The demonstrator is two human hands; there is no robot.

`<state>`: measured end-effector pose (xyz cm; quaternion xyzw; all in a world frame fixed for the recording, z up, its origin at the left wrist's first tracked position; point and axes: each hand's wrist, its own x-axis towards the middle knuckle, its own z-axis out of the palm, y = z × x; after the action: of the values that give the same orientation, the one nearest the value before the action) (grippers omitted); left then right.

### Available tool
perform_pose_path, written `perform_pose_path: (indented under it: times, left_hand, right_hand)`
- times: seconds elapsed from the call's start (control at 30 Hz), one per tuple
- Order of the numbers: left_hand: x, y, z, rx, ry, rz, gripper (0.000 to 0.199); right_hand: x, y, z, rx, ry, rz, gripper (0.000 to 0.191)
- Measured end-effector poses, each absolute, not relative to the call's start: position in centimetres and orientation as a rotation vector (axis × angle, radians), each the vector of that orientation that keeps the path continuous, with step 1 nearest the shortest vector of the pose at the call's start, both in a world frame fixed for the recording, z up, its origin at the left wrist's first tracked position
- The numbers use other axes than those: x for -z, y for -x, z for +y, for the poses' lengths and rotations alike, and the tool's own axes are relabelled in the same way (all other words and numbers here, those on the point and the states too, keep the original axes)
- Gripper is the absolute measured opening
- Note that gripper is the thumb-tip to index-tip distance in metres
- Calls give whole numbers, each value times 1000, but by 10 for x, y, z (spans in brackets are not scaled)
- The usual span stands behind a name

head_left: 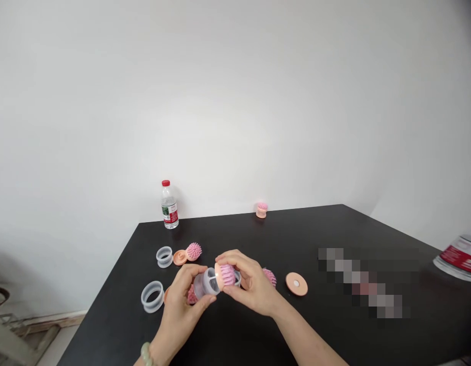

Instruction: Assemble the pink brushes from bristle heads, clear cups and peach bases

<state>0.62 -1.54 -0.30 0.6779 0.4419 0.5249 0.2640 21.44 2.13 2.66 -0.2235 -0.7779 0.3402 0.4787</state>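
Note:
My left hand (181, 301) is closed around a translucent plastic cup (203, 285), tilted sideways above the table. My right hand (253, 283) grips a brush head (224, 276) with pink bristles and a peach base. The base faces the cup's open end, close against it; whether they are joined I cannot tell. Left of my hands lie two translucent rings, the near ring (154, 306) and the far ring (165, 263). A peach cap (179, 257) and a pink bristle piece (194, 251) lie beyond. More pink bristles (271, 276) show partly behind my right hand.
A peach disc (302, 286) with a white centre lies on the black table (296, 239) to the right. An upright scrubber brush (261, 210) stands by the wall. A red-capped water bottle (170, 208) stands back left. A red-and-white package (462, 258) sits far right, near a pixelated patch.

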Motion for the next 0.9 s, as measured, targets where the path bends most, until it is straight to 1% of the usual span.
perform_pose_path:
  times: [0.17, 0.47, 0.73, 0.9]
  left_hand:
    - [-1, -10, -21, -1399, -1922, 1193, 36]
    - [-5, -12, -25, -1389, -1878, 1159, 35]
    - [-5, -12, -27, -1401, -1860, 1086, 34]
    - [-4, -13, -27, -1350, -1735, 1051, 35]
  right_hand:
    - [-28, -211, 18, -727, 545, -2005, 45]
    - [-35, -215, 16, -798, 474, -2037, 45]
    - [-32, -212, 16, -806, 498, -2018, 47]
    - [-32, -211, 14, -818, 491, -2013, 41]
